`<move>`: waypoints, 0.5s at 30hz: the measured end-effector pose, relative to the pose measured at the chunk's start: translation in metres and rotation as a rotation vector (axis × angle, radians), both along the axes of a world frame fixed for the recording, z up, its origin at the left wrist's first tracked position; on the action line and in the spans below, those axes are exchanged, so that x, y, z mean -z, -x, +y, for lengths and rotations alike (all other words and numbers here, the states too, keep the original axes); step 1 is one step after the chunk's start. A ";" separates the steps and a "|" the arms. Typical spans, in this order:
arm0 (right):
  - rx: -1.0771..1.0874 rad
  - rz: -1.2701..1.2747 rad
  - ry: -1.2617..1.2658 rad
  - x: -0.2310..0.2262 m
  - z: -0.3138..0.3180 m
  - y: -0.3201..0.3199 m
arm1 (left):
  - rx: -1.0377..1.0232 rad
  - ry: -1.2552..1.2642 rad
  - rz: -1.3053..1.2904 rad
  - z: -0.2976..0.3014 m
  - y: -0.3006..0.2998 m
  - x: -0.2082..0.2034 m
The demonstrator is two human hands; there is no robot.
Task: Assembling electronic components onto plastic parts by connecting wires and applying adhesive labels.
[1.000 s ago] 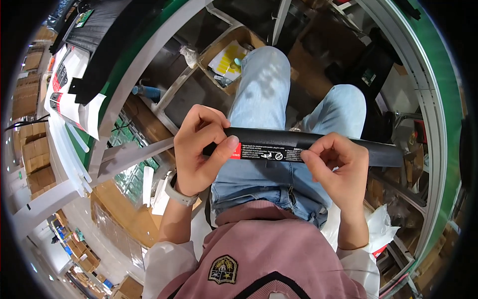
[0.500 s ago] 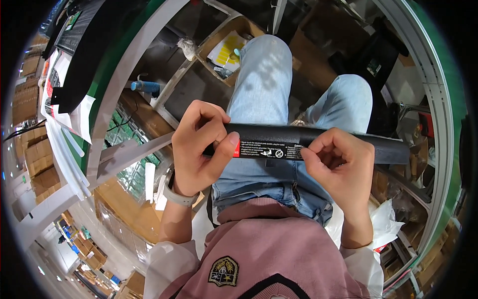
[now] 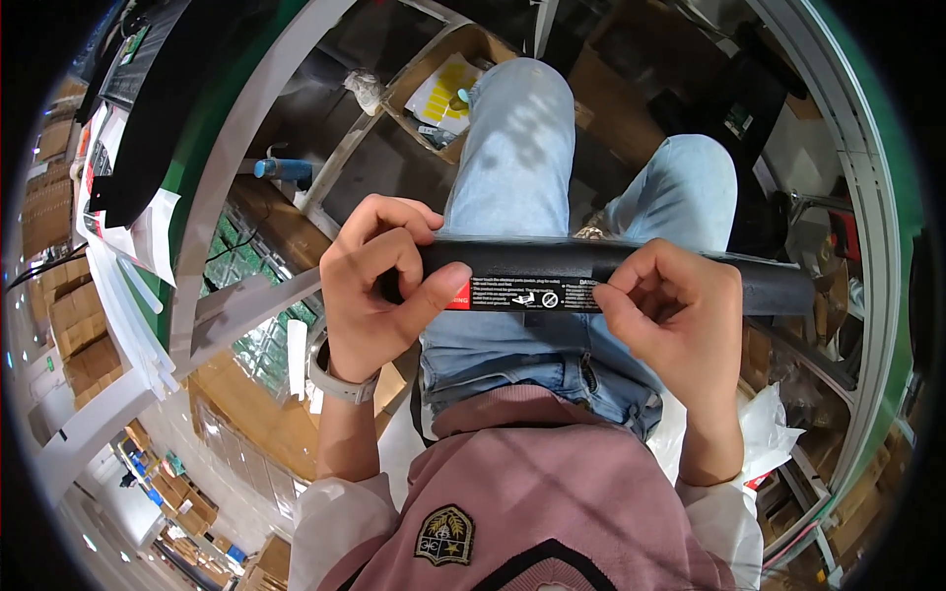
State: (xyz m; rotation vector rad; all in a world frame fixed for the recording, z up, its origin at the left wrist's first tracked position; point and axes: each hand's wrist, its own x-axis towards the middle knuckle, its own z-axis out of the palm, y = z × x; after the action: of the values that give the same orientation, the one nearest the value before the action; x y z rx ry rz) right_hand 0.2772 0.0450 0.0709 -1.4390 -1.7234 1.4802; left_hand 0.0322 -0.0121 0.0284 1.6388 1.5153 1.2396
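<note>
A long black bar (image 3: 512, 255) lies crosswise over my thighs, its right end reaching past my right hand. Along its near face runs a black warning label (image 3: 532, 295) with white print and a red left end. My left hand (image 3: 379, 271) is closed round the bar's left end, the thumb pressing on the label's red part. At the label's right end, the thumb and forefinger of my right hand (image 3: 670, 315) are pinched together, the other fingers curled. Those fingertips cover that end of the label.
Below and beyond my knees an open cardboard box (image 3: 463, 49) holds papers with yellow stickers. A blue bottle-like object (image 3: 284, 169) is at the left. White frame bars (image 3: 246, 108) and a green-edged workbench (image 3: 872, 128) surround my legs. White plastic bags (image 3: 764, 433) lie at the right.
The bar and both hands have shifted very slightly up and left. My left hand's fingers have turned a little, its thumb staying on the label. The right pinch has stayed at the label's end.
</note>
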 end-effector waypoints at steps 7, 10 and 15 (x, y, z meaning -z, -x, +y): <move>-0.033 -0.039 -0.085 0.000 0.002 0.001 | -0.032 0.028 -0.051 0.001 -0.002 0.000; -0.024 -0.043 -0.116 0.001 0.001 0.003 | -0.036 0.012 -0.051 0.000 -0.003 0.001; -0.167 -0.312 -0.422 -0.007 0.007 -0.001 | -0.050 -0.020 -0.038 -0.003 -0.008 0.003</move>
State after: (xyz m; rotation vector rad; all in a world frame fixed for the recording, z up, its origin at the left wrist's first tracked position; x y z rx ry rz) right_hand 0.2785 0.0524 0.0776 -1.3716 -2.2282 0.9141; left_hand 0.0401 -0.0150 0.0250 1.5898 1.5339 1.3100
